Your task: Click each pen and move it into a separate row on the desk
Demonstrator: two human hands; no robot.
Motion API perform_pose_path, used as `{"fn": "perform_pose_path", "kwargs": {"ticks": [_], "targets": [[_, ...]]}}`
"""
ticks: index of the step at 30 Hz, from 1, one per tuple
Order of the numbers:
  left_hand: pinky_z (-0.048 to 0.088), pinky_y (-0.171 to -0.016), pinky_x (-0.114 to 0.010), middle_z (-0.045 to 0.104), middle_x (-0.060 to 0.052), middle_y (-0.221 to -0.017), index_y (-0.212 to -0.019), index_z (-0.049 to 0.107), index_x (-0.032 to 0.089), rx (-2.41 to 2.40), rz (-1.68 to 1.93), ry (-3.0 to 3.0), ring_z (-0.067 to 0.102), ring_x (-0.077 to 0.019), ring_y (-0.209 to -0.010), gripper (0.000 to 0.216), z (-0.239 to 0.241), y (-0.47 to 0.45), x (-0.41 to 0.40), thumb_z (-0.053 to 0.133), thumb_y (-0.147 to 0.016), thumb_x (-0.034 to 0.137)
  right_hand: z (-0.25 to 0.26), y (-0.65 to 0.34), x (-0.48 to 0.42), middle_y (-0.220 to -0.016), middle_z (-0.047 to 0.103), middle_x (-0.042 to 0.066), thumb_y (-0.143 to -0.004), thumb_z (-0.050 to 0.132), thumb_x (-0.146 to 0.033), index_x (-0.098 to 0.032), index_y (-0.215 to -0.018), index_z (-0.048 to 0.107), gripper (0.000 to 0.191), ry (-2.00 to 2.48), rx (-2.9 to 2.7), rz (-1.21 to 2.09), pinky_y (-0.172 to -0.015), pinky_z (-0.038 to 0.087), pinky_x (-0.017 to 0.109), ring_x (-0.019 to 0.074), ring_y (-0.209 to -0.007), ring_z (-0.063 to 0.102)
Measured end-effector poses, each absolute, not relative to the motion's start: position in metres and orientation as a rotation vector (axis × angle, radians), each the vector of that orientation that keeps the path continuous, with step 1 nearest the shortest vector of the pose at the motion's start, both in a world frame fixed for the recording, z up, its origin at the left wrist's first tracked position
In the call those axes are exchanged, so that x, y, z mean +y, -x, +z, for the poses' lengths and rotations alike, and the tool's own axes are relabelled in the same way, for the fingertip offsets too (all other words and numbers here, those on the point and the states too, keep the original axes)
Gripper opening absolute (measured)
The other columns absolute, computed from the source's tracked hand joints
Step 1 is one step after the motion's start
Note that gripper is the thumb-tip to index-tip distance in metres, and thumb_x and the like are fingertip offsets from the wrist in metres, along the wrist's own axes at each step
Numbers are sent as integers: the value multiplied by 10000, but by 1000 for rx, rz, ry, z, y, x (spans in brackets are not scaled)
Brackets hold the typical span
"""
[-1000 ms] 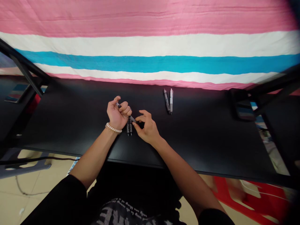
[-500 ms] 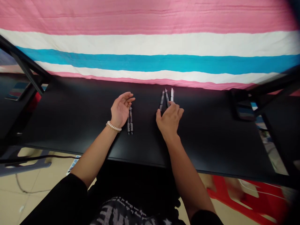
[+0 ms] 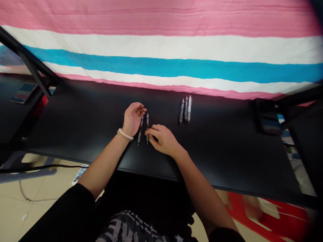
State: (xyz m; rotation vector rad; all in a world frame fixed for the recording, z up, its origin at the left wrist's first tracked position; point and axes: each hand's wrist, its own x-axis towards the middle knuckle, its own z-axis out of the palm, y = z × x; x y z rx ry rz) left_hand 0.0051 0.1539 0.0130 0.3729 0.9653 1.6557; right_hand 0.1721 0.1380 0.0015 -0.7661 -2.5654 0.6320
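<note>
Two dark pens with grey lower barrels lie side by side in the middle of the desk: a left pen [image 3: 139,136] and a right pen [image 3: 147,117]. My left hand [image 3: 132,119] rests on its edge just left of them, fingers loosely bent and apart, holding nothing. From the right, my right hand [image 3: 164,139] pinches the right pen near its lower part between thumb and index finger. Farther right is a group of three pens: a dark pen [image 3: 181,112], a second dark pen [image 3: 186,111] beside it, and a white pen [image 3: 189,107].
The black desk [image 3: 227,151] has a striped cloth [image 3: 161,50] hanging along its back. A dark flat object [image 3: 268,117] is at the right end, near the black frame. Below the front edge are a red stool [image 3: 277,215] and a cable [image 3: 50,166].
My right hand has left the three-pen group and come left to the right pen, which now lies farther from its neighbour. My left hand has barely moved. The view has shifted slightly.
</note>
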Motion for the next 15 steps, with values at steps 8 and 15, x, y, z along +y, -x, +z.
{"fn": "perform_pose_path", "kwargs": {"ticks": [8,15], "targets": [[499,-780,-264,640,-21,-822,-746,625,192,1008,1647,-602,654,-135,-784,55,11,-9,151,669,-758,222,-6,-176,142,-814,608,41,-875,544,-158,-194,-938,591,87,1005,-2290,596,-678,467,320,182,-728,563],[521,-888,-309,717,-79,-1017,-961,717,189,1226,1773,-839,693,-183,-952,290,11,-17,148,831,-732,323,-10,-174,141,-848,662,13,-888,631,-314,-219,-1079,579,220,1063,-1679,963,-630,563,297,148,-710,642]]}}
